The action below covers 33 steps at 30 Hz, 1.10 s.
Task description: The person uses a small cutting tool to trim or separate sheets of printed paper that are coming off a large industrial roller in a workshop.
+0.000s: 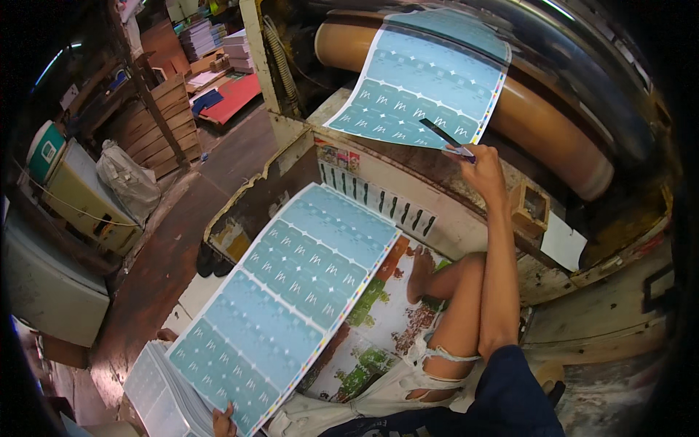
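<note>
My left hand (224, 420), partly cut off at the lower edge, grips the near edge of a printed sheet (291, 280) in blue and teal. That sheet slants across my lap, its lower left part over a stack of similar sheets (154, 390). Stretched out to the upper right, my right hand (484, 173) is closed round a flat, dark, narrow tool (440, 132) with a pale end, whose exact kind I cannot make out. The tool crosses the front corner of a second printed sheet (429, 76), which curves down over a large brown roller (561, 131).
A metal machine ledge (429, 197) with slots runs below the roller. On it stand a small wooden box (530, 209) and a white card (562, 240). At left are a cooler jug (45, 149), a white sack (127, 175) and a wooden crate (164, 120). Paper stacks (198, 38) lie farther back.
</note>
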### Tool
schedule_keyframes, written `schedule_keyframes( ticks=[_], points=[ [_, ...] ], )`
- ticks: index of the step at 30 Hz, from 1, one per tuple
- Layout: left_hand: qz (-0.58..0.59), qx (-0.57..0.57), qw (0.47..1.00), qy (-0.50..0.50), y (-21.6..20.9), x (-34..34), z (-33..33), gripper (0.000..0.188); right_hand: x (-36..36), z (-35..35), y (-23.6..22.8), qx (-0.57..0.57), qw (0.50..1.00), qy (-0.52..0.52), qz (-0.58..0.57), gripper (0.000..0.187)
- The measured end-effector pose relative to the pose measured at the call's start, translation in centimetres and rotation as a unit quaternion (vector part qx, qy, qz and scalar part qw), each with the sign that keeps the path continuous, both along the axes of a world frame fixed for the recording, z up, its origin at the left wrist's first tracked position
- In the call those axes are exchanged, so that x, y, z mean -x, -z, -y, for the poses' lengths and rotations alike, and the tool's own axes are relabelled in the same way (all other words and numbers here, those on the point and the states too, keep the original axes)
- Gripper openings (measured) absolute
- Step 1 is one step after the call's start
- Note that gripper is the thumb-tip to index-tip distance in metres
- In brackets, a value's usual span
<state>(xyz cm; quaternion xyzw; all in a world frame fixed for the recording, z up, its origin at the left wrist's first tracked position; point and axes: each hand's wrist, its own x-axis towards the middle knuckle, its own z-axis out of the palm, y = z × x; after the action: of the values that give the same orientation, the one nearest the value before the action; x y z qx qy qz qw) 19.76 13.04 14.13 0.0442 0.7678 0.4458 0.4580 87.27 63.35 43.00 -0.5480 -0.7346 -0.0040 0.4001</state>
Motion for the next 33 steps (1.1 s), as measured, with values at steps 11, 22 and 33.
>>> schedule_keyframes(
  ticks=[11,22,33],
  points=[
    [-0.049,-0.025,0.998,0.04,3.4,-3.1,-12.5,0.035,4.5,4.9,0.4,0.148,0.988,0.04,0.013,0.019],
    [-0.375,0.27,0.868,0.183,9.0,-9.0,-14.3,0.147,10.3,11.6,0.3,0.166,0.982,-0.001,0.087,0.017],
    [-0.407,0.273,0.854,0.177,8.9,-10.1,-13.0,0.144,15.8,17.6,-8.7,0.13,0.985,-0.077,0.088,0.026]
  ],
)
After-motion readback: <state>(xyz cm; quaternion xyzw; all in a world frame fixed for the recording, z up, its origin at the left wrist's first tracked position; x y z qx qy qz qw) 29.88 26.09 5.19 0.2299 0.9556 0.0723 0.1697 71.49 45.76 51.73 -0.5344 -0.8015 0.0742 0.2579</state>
